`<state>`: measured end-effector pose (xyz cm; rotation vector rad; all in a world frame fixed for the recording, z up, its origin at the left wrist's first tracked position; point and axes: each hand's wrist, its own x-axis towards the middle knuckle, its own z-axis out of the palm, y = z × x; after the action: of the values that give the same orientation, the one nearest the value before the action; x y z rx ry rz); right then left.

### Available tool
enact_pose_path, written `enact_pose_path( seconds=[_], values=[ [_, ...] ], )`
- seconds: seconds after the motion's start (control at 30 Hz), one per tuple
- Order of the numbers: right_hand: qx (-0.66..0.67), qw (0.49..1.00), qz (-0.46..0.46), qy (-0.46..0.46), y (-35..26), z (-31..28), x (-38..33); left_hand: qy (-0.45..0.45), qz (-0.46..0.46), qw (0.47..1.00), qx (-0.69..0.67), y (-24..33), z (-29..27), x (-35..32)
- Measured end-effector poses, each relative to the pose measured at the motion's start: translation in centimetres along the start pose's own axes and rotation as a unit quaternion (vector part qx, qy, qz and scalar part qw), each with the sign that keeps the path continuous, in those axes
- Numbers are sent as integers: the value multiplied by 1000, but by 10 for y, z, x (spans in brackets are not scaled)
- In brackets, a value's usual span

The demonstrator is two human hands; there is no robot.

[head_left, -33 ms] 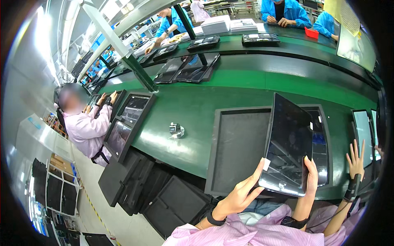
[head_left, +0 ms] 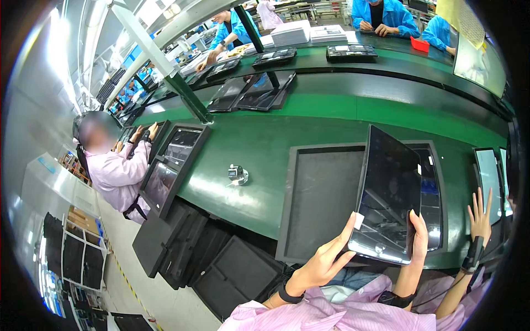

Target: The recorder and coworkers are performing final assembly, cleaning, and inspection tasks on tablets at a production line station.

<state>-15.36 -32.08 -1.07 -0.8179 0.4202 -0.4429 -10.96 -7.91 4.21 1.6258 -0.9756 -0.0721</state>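
A glossy black tablet-like display panel (head_left: 388,187) is held up and tilted in front of me, with small white tabs on its edges. My left hand (head_left: 330,255) grips its lower left edge, thumb and fingers closed near a white tab. My right hand (head_left: 418,238) is closed on the lower right edge. Beneath and behind the panel lies a dark grey foam tray (head_left: 288,215) on the green table. The tray's left recess shows its dark bottom; a second glossy panel (head_left: 433,193) lies in the right recess, partly hidden by the held one.
A small tally counter (head_left: 236,172) stands on the green table (head_left: 259,138). Black trays (head_left: 182,243) are stacked at the lower left. At right, a co-worker's spread hand (head_left: 480,220) is near pale panels (head_left: 487,168). Another co-worker (head_left: 113,171) handles trays at left.
My hands and the held panel look the same. The co-worker's hand at the right has shifted very slightly.
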Motion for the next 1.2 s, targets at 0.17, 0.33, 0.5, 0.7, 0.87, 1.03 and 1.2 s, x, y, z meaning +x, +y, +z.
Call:
enact_pose_path(
  seconds=[0.17,0.33,0.5,0.7,0.87,1.03,1.2],
  values=[
    [8,1000,22,-4,-2,5,-4,16,-23,1000,-7,3,5,-4],
    [30,998,44,24,1,-8,-3,21,54,998,27,9,4,2],
    [19,997,48,50,-1,-7,-5,-1,56,998,-16,8,4,1],
    [-35,999,8,39,8,-36,20,-1,32,998,-45,4,2,5],
    [25,996,69,56,1,-19,8,-36,35,997,-53,3,-2,2],
    [11,999,29,39,7,-19,7,-40,8,999,-27,5,-5,0],
    [-46,999,8,19,5,-16,2,-58,-16,998,-34,5,-3,-3]
  ],
)
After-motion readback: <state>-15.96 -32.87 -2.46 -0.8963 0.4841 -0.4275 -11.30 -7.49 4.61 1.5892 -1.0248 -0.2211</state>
